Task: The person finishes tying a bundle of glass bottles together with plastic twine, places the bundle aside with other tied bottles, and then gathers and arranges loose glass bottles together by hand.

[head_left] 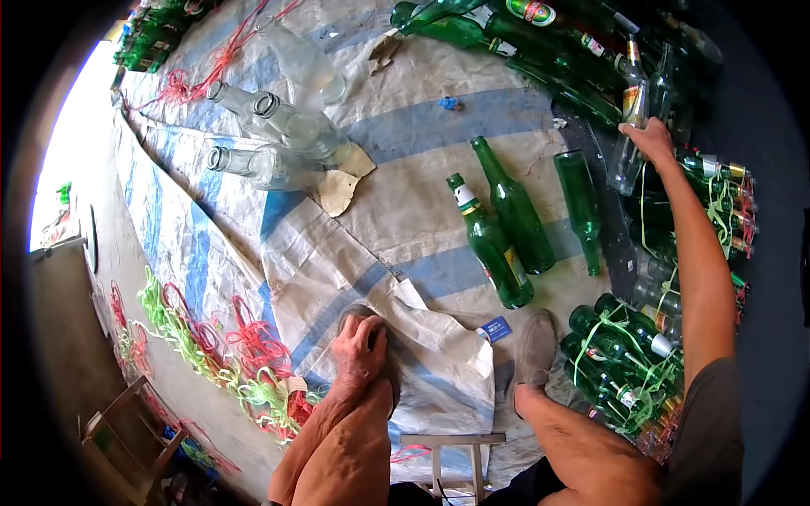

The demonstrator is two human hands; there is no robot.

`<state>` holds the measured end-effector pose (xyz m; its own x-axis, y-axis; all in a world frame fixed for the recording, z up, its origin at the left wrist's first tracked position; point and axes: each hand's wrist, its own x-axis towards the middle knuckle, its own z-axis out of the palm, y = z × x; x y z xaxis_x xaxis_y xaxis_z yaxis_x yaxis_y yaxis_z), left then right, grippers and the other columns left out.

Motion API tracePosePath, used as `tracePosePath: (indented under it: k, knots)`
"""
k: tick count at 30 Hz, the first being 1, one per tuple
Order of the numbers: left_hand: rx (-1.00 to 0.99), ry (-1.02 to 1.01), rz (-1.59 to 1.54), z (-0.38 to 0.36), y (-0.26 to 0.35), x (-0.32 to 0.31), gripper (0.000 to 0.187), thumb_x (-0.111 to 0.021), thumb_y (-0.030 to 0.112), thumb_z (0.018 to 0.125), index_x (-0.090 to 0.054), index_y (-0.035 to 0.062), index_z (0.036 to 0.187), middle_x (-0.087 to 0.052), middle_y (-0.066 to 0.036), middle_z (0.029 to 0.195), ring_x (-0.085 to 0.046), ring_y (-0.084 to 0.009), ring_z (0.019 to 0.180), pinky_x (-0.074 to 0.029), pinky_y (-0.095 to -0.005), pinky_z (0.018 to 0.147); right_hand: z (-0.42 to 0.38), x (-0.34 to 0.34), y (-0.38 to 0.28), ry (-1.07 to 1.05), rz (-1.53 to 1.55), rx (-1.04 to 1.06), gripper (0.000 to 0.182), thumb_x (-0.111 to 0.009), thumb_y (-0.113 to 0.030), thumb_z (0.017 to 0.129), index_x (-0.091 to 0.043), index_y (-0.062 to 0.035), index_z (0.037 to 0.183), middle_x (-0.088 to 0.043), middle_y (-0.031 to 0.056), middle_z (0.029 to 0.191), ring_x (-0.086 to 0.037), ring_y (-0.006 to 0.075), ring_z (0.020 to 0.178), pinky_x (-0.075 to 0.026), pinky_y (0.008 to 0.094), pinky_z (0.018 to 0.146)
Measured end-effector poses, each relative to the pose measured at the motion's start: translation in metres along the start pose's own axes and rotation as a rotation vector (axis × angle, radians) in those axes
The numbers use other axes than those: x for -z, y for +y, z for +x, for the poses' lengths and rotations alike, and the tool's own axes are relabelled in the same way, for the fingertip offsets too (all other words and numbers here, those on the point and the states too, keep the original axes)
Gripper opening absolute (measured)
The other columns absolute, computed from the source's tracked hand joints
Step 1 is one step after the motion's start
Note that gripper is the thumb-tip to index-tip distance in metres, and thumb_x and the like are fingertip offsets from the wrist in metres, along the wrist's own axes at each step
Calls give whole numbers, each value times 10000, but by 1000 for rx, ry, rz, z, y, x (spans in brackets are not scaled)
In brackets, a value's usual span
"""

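Observation:
My right hand (650, 139) is wrapped round a clear glass bottle (631, 94) with a yellowish label, at the upper right. A second clear bottle (662, 83) is right beside it, overlapping the fingers. Dark green bottles (582, 93) lie piled just behind. My left hand (359, 347) hangs over my knee with its fingers curled in, above one shoe, and nothing shows in it. On the striped sheet (456, 228) between the hands lie a labelled green bottle (489, 244) and two plain green bottles (516, 207) (580, 202).
Several clear bottles (295, 126) are at the upper left near torn cardboard (339, 192). Green bottles tied in bundles (624, 358) line the right side. Red and green plastic string (219, 354) is heaped at the left. A blue card (494, 329) lies beside my shoe (535, 350); a stool (453, 439) stands below.

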<state>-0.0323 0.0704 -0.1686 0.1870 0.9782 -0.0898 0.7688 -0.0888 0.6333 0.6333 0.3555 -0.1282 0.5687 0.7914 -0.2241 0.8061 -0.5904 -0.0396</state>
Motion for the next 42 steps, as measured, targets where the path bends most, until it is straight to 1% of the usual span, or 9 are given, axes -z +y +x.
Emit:
tracePosePath:
  k: [5, 9, 14, 19, 21, 23, 28, 37, 42]
  knots:
    - [-14, 5, -21, 2, 4, 4, 231, -801, 79, 868, -765, 144, 1087, -688, -97, 964, -713, -332, 807, -581, -416, 684, -45, 5, -15, 205, 64, 116, 793, -840, -553, 784, -658, 23, 1299, -743, 261, 1264, -717, 417, 1178, -554, 483, 1013]
    - [-16, -13, -6, 1, 2, 4, 233, -800, 75, 869, -760, 132, 1091, -687, -102, 975, -715, -332, 812, -584, -416, 690, -84, 14, -34, 383, 127, 390, 697, -872, -396, 821, -631, 2, 1340, -714, 228, 1309, -710, 405, 1170, -557, 479, 1023]
    - [-12, -6, -13, 1, 4, 6, 229, -797, 78, 871, -754, 125, 1091, -688, -100, 978, -717, -325, 812, -585, -415, 690, -137, 48, -111, 540, 194, 692, 600, -880, -250, 842, -635, -32, 1344, -697, 143, 1263, -745, 362, 1077, -611, 433, 902]
    - [-27, 2, -23, 1, -1, 4, 239, -801, 75, 869, -758, 129, 1099, -683, -101, 968, -714, -325, 803, -583, -416, 681, -137, 27, -212, 423, 535, 925, 627, -937, -245, 784, -647, -6, 1286, -734, 173, 1189, -764, 309, 1059, -622, 436, 908]
    - [-22, 7, -39, 0, -3, 3, 246, -807, 75, 873, -766, 129, 1108, -673, -107, 954, -711, -331, 804, -578, -414, 680, -135, 2, -261, 383, 687, 954, 655, -940, -306, 760, -651, -23, 1275, -732, 188, 1204, -755, 350, 1069, -615, 457, 927]
    - [-17, 5, -45, 1, -2, 4, 249, -808, 75, 871, -766, 131, 1110, -676, -105, 957, -713, -332, 801, -580, -417, 681, -139, -14, -307, 272, 719, 1012, 671, -971, -277, 772, -645, -41, 1308, -762, 141, 1217, -749, 284, 1184, -623, 423, 973]
    - [-20, 22, -63, 1, -4, 3, 257, -808, 69, 865, -766, 132, 1111, -689, -101, 961, -716, -335, 796, -583, -424, 680, -146, -54, -392, 317, 786, 1014, 713, -965, -348, 728, -642, -38, 1283, -745, 165, 1177, -753, 319, 1079, -609, 427, 941]
    - [-26, 30, -92, 2, -6, 2, 241, -799, 39, 859, -769, 131, 1080, -695, -106, 955, -714, -332, 795, -577, -421, 680, -152, -83, -437, 335, 820, 1062, 740, -932, -361, 724, -630, -29, 1312, -700, 244, 1260, -681, 434, 1198, -561, 485, 1038]
    - [-7, 22, -111, 0, -6, -3, 227, -797, 33, 861, -767, 124, 1068, -689, -111, 956, -711, -337, 801, -573, -428, 685, -161, -75, -435, 100, 706, 967, 846, -915, -401, 733, -582, -34, 1418, -617, 263, 1406, -625, 444, 1299, -541, 492, 1102]
